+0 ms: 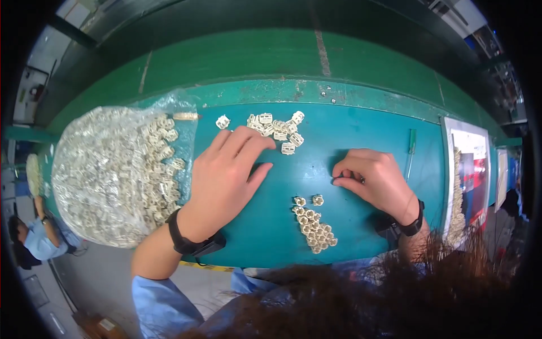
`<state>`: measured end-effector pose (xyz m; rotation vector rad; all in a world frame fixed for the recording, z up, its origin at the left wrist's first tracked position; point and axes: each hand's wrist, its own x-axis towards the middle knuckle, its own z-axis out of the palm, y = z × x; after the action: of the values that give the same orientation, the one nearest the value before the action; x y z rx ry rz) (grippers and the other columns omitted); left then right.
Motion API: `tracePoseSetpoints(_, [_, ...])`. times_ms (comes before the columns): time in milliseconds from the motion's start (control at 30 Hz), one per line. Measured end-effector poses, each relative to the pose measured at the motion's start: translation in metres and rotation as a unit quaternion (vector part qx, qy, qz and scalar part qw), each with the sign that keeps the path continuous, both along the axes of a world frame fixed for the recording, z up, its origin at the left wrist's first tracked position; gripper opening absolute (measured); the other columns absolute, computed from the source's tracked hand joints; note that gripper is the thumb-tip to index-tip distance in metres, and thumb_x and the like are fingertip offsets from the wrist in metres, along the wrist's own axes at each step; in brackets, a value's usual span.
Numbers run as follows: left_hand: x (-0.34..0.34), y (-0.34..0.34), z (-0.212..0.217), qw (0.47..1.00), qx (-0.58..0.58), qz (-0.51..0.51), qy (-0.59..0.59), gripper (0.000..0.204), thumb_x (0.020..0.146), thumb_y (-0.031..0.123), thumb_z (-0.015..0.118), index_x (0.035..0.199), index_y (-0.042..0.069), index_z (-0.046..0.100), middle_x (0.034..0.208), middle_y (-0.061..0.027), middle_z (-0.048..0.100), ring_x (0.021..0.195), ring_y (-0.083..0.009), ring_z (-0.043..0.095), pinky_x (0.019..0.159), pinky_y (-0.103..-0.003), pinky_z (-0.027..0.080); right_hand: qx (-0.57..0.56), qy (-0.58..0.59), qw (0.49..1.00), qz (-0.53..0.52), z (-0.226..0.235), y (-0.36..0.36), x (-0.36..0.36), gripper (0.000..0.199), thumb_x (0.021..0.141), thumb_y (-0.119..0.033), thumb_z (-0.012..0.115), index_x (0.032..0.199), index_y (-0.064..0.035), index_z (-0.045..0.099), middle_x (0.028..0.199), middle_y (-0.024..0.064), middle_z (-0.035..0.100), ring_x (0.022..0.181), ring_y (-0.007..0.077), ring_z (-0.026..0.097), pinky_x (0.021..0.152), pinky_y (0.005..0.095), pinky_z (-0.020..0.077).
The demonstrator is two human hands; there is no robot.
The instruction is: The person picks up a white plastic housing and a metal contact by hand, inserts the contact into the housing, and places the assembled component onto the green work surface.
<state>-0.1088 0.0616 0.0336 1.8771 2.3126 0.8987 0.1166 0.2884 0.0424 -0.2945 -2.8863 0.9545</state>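
The loose cream plastic housings lie in a pile on the far side of the green bench; they look light, stiff and perhaps brittle at the thin edges, so a fingertip pinch across the outer walls should suit. Just beside them, the left hand has its fingers curled, thumb and index apart; contact is unclear. The right hand draws thumb and fingertips close together; whether they grip anything, I cannot tell. Clustered housings stand nearer the person.
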Motion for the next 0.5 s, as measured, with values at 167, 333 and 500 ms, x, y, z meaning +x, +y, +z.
tracePoseSetpoints(167, [-0.004, 0.009, -0.004, 0.998, 0.007, -0.032, 0.063, 0.038, 0.082, 0.015, 0.093, 0.118, 0.016, 0.081, 0.119, -0.0016, 0.075, 0.105, -0.0265, 0.070, 0.086, -0.038, 0.061, 0.053, 0.037, 0.997, 0.036, -0.008, -0.002, -0.001, 0.012, 0.088, -0.011, 0.089, 0.097, -0.0102, 0.081, 0.087, 0.0042, 0.073, 0.077, 0.0256, 0.073, 0.067, 0.0397, 0.0560])
tracePoseSetpoints(333, [0.001, 0.017, -0.009, 0.995, -0.026, -0.062, 0.071, 0.036, 0.086, 0.016, 0.091, 0.120, 0.016, 0.082, 0.116, -0.0017, 0.074, 0.105, -0.0266, 0.069, 0.086, -0.039, 0.061, 0.052, 0.053, 0.997, 0.029, -0.009, -0.005, 0.000, 0.012, 0.088, -0.013, 0.089, 0.098, -0.0104, 0.082, 0.088, 0.0037, 0.073, 0.079, 0.0259, 0.074, 0.068, 0.0403, 0.0565])
tracePoseSetpoints(500, [0.008, 0.013, -0.015, 0.994, -0.022, -0.093, 0.046, 0.031, 0.089, 0.015, 0.091, 0.119, 0.015, 0.082, 0.116, -0.0027, 0.075, 0.104, -0.0268, 0.069, 0.087, -0.039, 0.060, -0.077, 0.051, 0.996, 0.018, -0.004, -0.006, -0.002, 0.014, 0.089, -0.012, 0.090, 0.101, -0.0092, 0.083, 0.088, 0.0043, 0.073, 0.078, 0.0239, 0.073, 0.069, 0.0383, 0.0571])
